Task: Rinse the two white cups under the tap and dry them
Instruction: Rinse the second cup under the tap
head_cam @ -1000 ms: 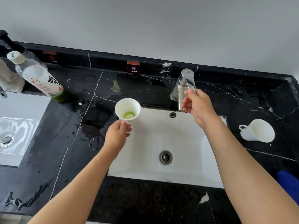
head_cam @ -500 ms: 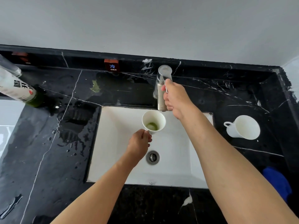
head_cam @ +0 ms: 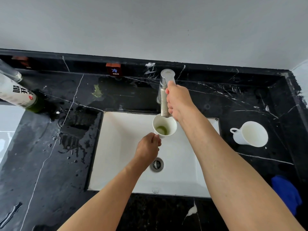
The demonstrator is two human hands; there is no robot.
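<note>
While right hand (head_cam: 179,101) fingers wrap tap (head_cam: 164,97), left hand (head_cam: 147,148) fingers pinch cup (head_cam: 165,126) handle beneath spout.

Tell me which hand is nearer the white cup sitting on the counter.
Right. The right hand grips the tap, left of the counter cup; the left hand is farther left, holding the other cup.

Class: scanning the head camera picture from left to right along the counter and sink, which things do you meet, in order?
Bottle → green stain → COLD label → left hand → cup held under the tap → right hand → second white cup → blue cloth.
</note>
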